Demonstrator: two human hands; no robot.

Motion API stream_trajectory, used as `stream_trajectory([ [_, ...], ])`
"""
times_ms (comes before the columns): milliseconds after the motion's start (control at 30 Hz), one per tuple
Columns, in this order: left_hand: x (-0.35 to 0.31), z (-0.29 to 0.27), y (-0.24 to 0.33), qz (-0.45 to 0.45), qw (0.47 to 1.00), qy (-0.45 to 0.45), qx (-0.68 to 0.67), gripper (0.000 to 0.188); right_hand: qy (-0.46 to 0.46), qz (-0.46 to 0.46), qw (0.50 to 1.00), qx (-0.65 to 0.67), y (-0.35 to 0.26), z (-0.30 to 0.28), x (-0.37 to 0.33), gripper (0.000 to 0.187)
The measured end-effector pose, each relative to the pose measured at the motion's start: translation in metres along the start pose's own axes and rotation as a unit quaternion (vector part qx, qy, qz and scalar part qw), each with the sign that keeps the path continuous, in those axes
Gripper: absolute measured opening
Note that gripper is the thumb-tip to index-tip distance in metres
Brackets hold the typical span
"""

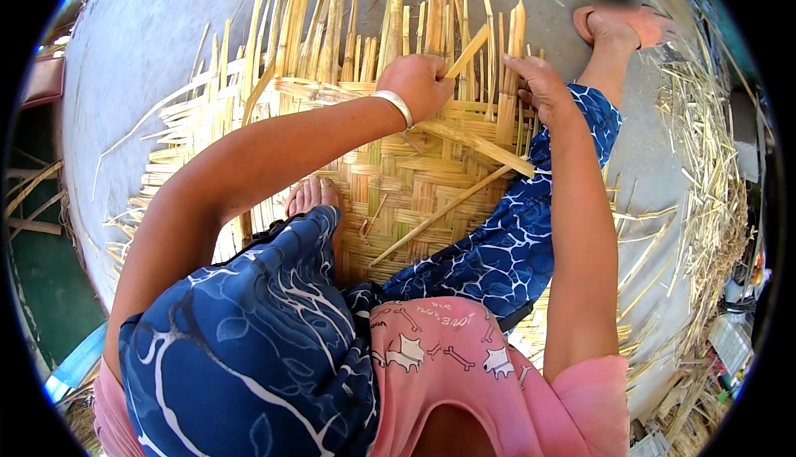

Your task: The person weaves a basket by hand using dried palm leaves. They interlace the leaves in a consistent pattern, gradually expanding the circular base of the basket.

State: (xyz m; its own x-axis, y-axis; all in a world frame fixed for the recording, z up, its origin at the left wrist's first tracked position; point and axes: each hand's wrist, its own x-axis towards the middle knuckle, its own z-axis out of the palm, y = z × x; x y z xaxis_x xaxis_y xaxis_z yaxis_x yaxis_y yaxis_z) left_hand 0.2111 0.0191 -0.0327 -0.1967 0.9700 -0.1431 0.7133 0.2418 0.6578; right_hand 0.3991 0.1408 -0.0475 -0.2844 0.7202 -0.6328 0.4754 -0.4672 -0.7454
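A partly woven mat [414, 196] of flat yellow reed strips lies on the floor in front of me, its loose upright ends fanning out at the far side. My left hand [417, 86], with a white bangle on the wrist, is closed over a reed strip [469, 51] slanting up to the right. From under that wrist, another flat length [485, 149] slants down right across the weave; whether both are one strip is hidden. My right hand [545, 91] pinches an upright reed strip [510, 59] at the weave's far right edge, some fingers hidden behind the thumb side.
My bare foot [313, 196] rests on the mat's left part. My other leg stretches along its right side, ending in an orange sandal [630, 26]. Loose straw [705, 167] is heaped at the right. A thin loose strip [439, 215] lies across the near weave.
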Motion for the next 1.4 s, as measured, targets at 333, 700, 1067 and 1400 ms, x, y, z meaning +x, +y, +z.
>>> stream_trajectory([
  [333, -0.002, -0.001, 0.001, -0.044, 0.998, 0.021, -0.029, 0.023, -0.075, -0.108, 0.970, 0.202, -0.001, 0.024, 0.001, 0.047],
  [700, -0.006, -0.005, 0.006, -0.060, 0.997, 0.014, -0.055, 0.021, -0.101, -0.054, 0.985, 0.127, -0.005, 0.040, 0.003, 0.031],
  [1067, 0.000, 0.007, -0.004, -0.054, 0.997, 0.039, -0.040, 0.024, -0.001, -0.177, 0.959, 0.221, 0.005, 0.052, -0.024, 0.029],
  [1400, -0.003, 0.007, -0.003, -0.070, 0.994, 0.037, -0.069, 0.024, -0.033, -0.171, 0.952, 0.252, 0.002, 0.048, -0.031, 0.022],
])
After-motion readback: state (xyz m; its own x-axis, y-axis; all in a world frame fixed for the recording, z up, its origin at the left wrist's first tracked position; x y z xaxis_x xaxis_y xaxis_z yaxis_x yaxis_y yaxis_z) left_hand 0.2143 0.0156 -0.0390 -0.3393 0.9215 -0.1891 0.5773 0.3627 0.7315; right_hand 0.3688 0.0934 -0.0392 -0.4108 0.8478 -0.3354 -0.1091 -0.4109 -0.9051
